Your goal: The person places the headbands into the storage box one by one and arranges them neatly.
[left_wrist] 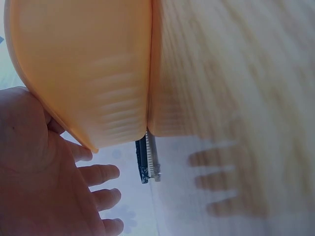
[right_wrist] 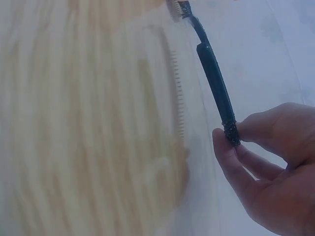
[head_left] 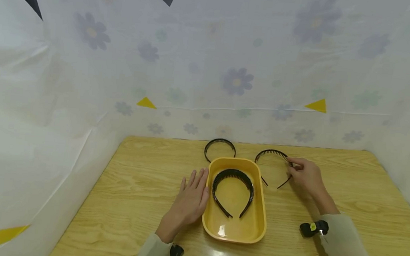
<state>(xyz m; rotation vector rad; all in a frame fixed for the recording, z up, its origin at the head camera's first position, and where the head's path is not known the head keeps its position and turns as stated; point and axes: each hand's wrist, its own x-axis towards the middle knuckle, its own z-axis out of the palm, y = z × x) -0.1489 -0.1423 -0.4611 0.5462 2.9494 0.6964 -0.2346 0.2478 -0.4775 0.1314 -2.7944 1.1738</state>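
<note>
A black toothed headband [head_left: 273,152] is pinched at its right side between the thumb and fingers of my right hand [head_left: 306,177], right of the yellow tray [head_left: 234,231]. The right wrist view shows the pinched headband [right_wrist: 216,83] raised over the wooden surface. My left hand [head_left: 191,197] rests along the tray's left side with its fingers straight. In the left wrist view, the left hand [left_wrist: 44,162] lies against the tray's rim. Inside the tray lies a wide black headband [head_left: 235,173], its ends toward me.
Another black headband [head_left: 221,140] lies behind the tray, its near part hidden by the rim. The wooden table [head_left: 129,214] meets a pale flowered sheet [head_left: 202,71] at the back. The sheet also rises at both sides, with yellow and black triangles on it.
</note>
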